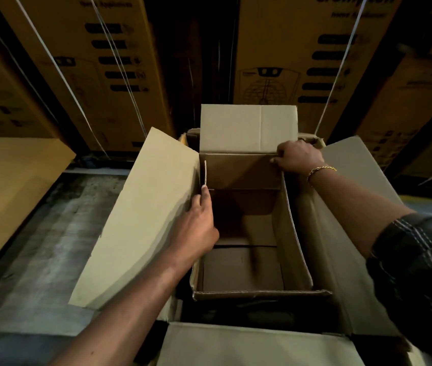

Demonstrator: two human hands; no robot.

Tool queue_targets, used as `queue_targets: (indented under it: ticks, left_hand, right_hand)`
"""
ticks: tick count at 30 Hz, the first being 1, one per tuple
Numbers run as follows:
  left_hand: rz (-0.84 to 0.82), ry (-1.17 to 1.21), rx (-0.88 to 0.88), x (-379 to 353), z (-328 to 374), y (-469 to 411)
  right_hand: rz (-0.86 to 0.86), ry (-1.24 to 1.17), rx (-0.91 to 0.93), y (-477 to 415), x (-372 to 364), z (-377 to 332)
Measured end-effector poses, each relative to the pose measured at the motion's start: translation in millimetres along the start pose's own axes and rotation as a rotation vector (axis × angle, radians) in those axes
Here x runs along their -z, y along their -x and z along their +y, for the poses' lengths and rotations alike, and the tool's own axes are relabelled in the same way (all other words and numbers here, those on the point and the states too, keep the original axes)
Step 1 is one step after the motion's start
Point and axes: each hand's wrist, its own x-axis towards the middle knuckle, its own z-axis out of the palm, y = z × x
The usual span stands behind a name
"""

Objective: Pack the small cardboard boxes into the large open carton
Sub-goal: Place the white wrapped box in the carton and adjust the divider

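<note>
Both our left hand (199,223) and right hand (298,157) pinch the small brown cardboard box (241,171), apparently seating it in the large tan carton (135,220); next, press down.

Floor here is bare grey concrete (51,247), kinda streaky and worn, with a paler band running through it on the left. Sitting right on it is the large open carton of plain brown cardboard (135,220), flaps splayed out to every side, the left flap hanging over the concrete. Behind it, tall yellow-brown printed cartons with white strapping (302,62) stand in rows with a dark gap between them. Off to the left there's a plain tan cardboard box (6,186); its bottom edge is out of sight.
</note>
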Motion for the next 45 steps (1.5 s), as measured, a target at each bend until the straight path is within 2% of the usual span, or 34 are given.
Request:
queue_targets:
  ticks: [5, 10, 18, 24, 34, 45]
  left_hand:
    - [0.003, -0.010, 0.005, 5, -3, -16]
    - [-0.018, 0.005, -0.017, 5, -2, -32]
    - [-0.033, 0.006, -0.032, 5, -1, -43]
    - [-0.046, 0.013, -0.027, 5, -2, -43]
    - [-0.071, 0.007, -0.020, 5, 3, -30]
    - [-0.063, -0.017, -0.046, 8, 5, -20]
  right_hand:
    - [-0.045, -0.262, -0.048, -2, -14, 2]
    - [0.008, -0.412, -0.039, 11, -21, 7]
    - [0.033, -0.350, -0.060, 45, -26, 9]
    - [-0.045, -0.268, -0.073, 72, -37, 9]
    - [0.064, -0.287, -0.171, 89, -29, 16]
    - [0.048, -0.262, -0.182, 99, -19, 16]
